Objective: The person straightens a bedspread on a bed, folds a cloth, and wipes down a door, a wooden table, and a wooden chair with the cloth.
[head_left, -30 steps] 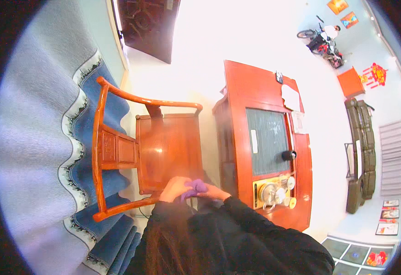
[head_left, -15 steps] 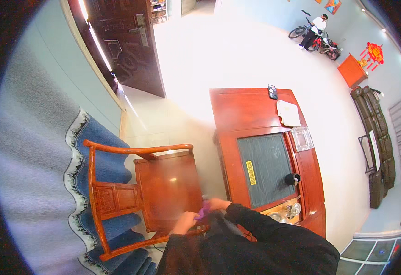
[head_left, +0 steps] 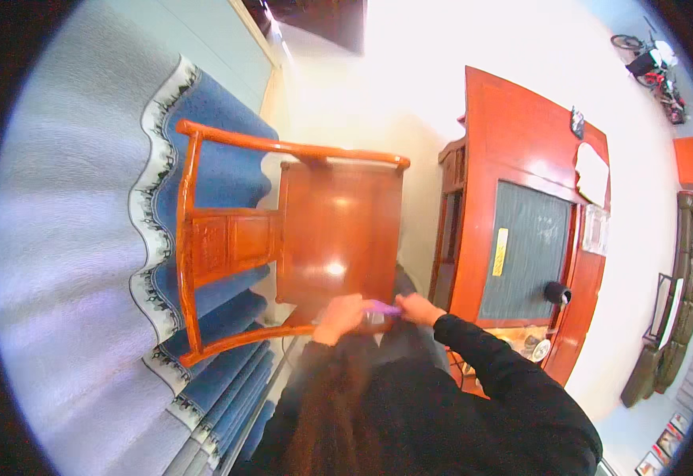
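Note:
A purple cloth (head_left: 383, 308) is stretched between my two hands, just past the near edge of a wooden armchair's seat (head_left: 342, 226). My left hand (head_left: 340, 316) is closed on one end of it, close to the chair's near armrest (head_left: 259, 343). The cloth's other end is in my right hand (head_left: 419, 309), which is closed too and lies between the chair and the wooden tea table (head_left: 533, 119). Fine details of the fingers are blurred.
Left of the chair hangs a grey and blue curtain (head_left: 85, 206). On the tea table are a dark tray panel (head_left: 525, 246), a black cup (head_left: 553, 292), a glass ashtray (head_left: 596, 228) and a phone (head_left: 577, 123). Farther right are a dark sofa (head_left: 683, 293) and a person (head_left: 664, 54) beside a bicycle.
My view has shifted toward the chair and curtain. My hands have moved farther apart, and the bunched cloth is now pulled out straight between them.

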